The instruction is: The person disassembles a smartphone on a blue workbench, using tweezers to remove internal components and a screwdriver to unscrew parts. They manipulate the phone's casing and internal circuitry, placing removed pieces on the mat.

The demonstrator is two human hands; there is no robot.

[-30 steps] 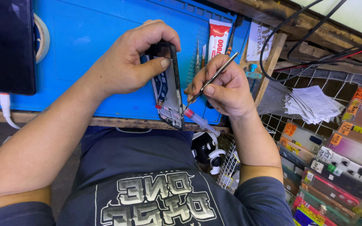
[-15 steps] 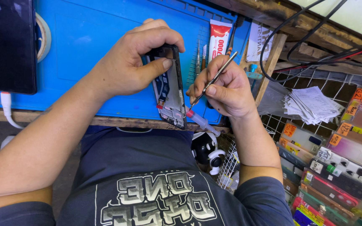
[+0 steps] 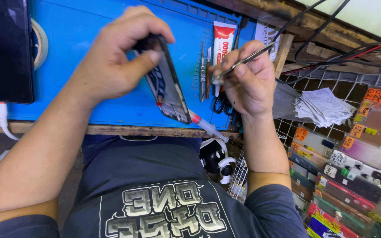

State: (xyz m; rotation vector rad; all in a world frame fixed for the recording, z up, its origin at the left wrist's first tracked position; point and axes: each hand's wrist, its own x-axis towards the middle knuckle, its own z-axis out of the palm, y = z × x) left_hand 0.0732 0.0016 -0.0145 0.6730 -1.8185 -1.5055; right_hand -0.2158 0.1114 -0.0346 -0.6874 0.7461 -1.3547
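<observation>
Head view: the left hand (image 3: 111,61) holds an opened phone (image 3: 166,83) tilted on edge above the blue work mat (image 3: 67,39), its grip closed around the upper end with the thumb pressed across the phone's exposed inner side and the fingers curled over the top. The phone's lower end points down toward the front edge of the wooden tabletop (image 3: 111,130). The right hand (image 3: 247,83) is just beside the phone, to its right, and its grip is pinched narrow on a thin metal tool (image 3: 247,59) that slants up and away to the right; the tool's lower tip sits near the thumb, apart from the phone. Whether the tip touches anything cannot be told.

On the mat between the 2 hands lie 2 slim screwdrivers (image 3: 203,75) side by side, and behind them a red and white glue tube (image 3: 222,42). A syringe with a red collar (image 3: 203,124) lies under the phone's lower end at the mat's edge. Black scissors (image 3: 220,105) show partly beneath the right hand. A dark tablet (image 3: 3,48) rests at the mat's left, with a white cable (image 3: 2,121) hanging below it. To the right, a stack of folded papers (image 3: 322,105) sits on a wire rack (image 3: 287,128), above rows of packaged phone cases (image 3: 353,176).
</observation>
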